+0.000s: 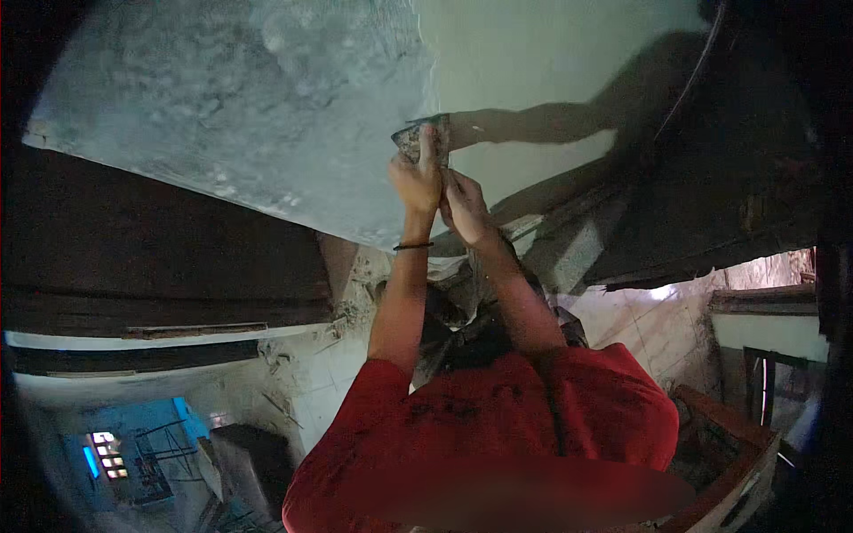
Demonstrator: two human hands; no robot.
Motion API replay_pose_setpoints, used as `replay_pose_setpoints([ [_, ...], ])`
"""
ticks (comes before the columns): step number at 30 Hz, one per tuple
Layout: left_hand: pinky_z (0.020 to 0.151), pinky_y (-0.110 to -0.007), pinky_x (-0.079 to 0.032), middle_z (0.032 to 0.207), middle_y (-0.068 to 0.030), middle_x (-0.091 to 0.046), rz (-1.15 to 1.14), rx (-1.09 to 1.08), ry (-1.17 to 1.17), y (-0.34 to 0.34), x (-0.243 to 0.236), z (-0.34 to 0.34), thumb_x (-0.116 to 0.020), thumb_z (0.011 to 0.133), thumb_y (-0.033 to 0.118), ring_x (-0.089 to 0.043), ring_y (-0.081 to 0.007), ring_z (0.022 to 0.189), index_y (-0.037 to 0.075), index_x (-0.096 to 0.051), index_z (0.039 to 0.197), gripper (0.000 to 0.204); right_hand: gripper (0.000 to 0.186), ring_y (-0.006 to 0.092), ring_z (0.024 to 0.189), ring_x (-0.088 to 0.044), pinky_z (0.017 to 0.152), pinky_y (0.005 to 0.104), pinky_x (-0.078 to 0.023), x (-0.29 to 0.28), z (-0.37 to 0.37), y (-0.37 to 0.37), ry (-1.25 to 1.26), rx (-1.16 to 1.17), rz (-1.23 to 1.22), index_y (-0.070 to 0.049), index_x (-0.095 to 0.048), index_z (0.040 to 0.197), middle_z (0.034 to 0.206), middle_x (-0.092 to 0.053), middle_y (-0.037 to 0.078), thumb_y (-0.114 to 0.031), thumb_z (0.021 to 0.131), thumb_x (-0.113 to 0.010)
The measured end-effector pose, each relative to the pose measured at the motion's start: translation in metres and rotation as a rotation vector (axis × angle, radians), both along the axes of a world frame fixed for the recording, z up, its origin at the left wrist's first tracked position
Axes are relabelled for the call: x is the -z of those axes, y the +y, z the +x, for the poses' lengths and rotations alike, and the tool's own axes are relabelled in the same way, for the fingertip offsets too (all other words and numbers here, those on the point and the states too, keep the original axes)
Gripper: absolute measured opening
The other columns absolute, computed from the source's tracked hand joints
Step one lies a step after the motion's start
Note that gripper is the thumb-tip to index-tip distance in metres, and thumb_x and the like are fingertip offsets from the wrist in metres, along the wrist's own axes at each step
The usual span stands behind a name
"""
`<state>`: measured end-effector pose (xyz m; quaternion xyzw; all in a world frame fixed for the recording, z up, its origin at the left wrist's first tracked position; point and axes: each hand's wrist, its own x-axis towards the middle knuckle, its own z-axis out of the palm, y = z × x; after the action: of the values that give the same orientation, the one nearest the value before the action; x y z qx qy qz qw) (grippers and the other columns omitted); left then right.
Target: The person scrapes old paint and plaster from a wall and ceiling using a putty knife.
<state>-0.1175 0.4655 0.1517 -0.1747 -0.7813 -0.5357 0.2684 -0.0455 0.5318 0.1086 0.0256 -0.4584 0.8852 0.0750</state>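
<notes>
A scraper with a stained, grey wide blade [409, 142] lies against the wall where a rough, mottled grey-white area [240, 98] meets smooth pale green paint [542, 62]. My left hand [416, 184] is closed around the tool, its thumb stretched up along the blade. Just below and to the right, my right hand [465, 206] is closed at the handle end, close against the left. Most of the handle is hidden by my hands. A dark band circles my left wrist.
Shadows of my arms fall on the green paint. Dark panels [160, 240] run below the wall at left. Pale floor tiles [640, 329] show beneath, with debris near the wall base. A wooden frame [720, 417] stands at lower right, and a dark box-like piece [253, 466] at lower left.
</notes>
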Motion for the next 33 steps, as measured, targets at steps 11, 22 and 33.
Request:
replay_pose_setpoints([
  [11,0.087,-0.031,-0.049,0.127,-0.0166,-0.057,0.393,0.15,-0.349,-0.034,-0.014,0.053,-0.053,0.098,0.021,-0.059,-0.0179,0.108,-0.004,-0.053,0.129,0.04,0.054,0.0306,0.11,-0.05,0.088,0.0407,-0.041,-0.038,0.041,0.035,0.324,0.442,1.116,-0.012,-0.043,0.139,0.12,-0.05,0.02,-0.044,0.096,-0.05],
  [22,0.102,-0.036,-0.04,0.125,-0.019,-0.055,0.609,-0.015,-0.316,-0.075,-0.015,0.085,-0.057,0.095,0.032,-0.054,-0.0237,0.113,-0.007,-0.044,0.135,0.057,0.056,0.044,0.127,-0.031,0.101,0.0589,-0.022,-0.083,0.072,0.015,0.472,0.456,1.48,-0.038,-0.048,0.137,0.151,-0.018,0.022,-0.058,0.085,-0.056],
  [33,0.083,-0.036,-0.039,0.137,-0.0219,-0.046,-0.546,-0.414,0.071,-0.127,0.037,0.092,-0.05,0.099,0.016,-0.052,-0.0231,0.093,0.009,-0.051,0.136,0.038,0.042,0.0195,0.079,-0.051,0.073,0.0389,-0.038,-0.112,0.102,-0.001,0.877,0.565,1.316,-0.035,-0.066,0.117,0.107,-0.052,0.0,-0.028,0.076,-0.07],
])
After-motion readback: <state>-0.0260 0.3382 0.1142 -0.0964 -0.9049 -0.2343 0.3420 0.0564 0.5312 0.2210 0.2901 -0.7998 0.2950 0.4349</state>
